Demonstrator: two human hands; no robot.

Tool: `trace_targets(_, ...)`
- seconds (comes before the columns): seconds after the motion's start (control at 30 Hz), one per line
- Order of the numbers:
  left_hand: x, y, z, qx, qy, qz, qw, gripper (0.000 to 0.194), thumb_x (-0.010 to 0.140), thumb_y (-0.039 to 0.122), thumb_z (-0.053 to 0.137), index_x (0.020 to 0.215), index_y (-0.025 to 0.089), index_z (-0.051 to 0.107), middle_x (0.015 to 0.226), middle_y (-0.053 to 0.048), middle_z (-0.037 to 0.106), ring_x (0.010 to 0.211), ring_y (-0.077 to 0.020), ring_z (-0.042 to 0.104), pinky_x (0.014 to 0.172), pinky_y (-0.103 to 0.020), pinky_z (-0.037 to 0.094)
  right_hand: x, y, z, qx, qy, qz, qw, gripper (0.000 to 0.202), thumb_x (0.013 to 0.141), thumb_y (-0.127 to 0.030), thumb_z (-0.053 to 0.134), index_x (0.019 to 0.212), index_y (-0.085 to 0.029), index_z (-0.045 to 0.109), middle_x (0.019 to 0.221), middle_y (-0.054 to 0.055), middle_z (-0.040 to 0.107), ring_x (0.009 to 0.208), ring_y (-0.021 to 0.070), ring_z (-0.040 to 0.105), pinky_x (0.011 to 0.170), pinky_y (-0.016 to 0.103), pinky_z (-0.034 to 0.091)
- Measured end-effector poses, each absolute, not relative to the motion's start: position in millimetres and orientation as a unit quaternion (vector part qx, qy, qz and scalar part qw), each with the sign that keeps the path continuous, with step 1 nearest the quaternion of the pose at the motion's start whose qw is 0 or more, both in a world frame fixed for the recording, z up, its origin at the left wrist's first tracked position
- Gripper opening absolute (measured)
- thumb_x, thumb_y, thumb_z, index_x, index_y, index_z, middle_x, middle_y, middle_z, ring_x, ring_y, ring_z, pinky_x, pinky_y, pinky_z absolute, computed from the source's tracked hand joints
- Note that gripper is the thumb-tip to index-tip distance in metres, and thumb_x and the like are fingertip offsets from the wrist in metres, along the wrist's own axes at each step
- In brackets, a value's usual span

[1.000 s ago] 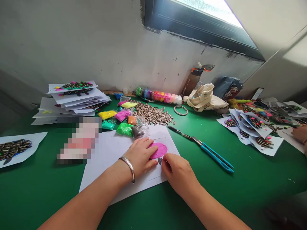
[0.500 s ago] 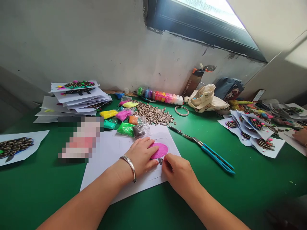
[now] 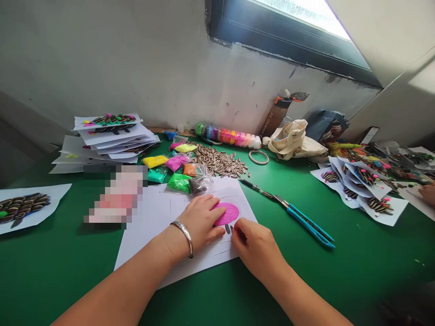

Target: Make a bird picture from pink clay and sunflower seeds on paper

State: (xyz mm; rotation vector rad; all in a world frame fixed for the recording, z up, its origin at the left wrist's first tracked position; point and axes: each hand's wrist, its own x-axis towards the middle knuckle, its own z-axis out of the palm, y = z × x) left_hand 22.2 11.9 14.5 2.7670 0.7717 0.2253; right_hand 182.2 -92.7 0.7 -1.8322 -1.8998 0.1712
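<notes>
A flat pink clay oval (image 3: 228, 213) lies on a white paper sheet (image 3: 149, 244) that has thin pencil lines. My left hand (image 3: 204, 219), fingers stretched out, rests flat on the sheet with fingertips touching the oval's left side. Just below the oval sits a small dark clay strip (image 3: 227, 229). Close to its right, my right hand (image 3: 253, 242) is closed in a pinch at the paper. A second small dark clay piece (image 3: 232, 229) shows at those fingertips, mostly hidden by them.
Bagged coloured clay (image 3: 179, 183) and a sunflower seed pile (image 3: 220, 160) lie behind the sheet. A blue-handled tweezers-like tool (image 3: 311, 226), a pen (image 3: 254, 187) and a tape roll (image 3: 258, 157) lie rightward. Seed-picture stacks (image 3: 112, 138) flank both sides. Another person's hand (image 3: 428, 194) is far right.
My right fingertips have drawn slightly away from the dark strip, widening the gap there. My left hand stays in place, and the whole view has shifted a little.
</notes>
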Motion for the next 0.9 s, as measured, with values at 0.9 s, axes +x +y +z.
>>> trace_targets(0.9,22.1,12.5,13.9,0.952,0.255,0.101,0.136,0.023,0.091,0.030,0.051,0.111,0.021,0.059,0.115,-0.010,0.057,0.113,-0.0282,0.047,0.098,-0.047,0.039,173.8,-93.4,2.7,-0.653,-0.708,0.053,0.264,0.024,0.086,-0.019,0.044,0.062,-0.020,0.046,0.055,-0.002,0.051,0.050,0.0107,0.042,0.053,0.024,0.030)
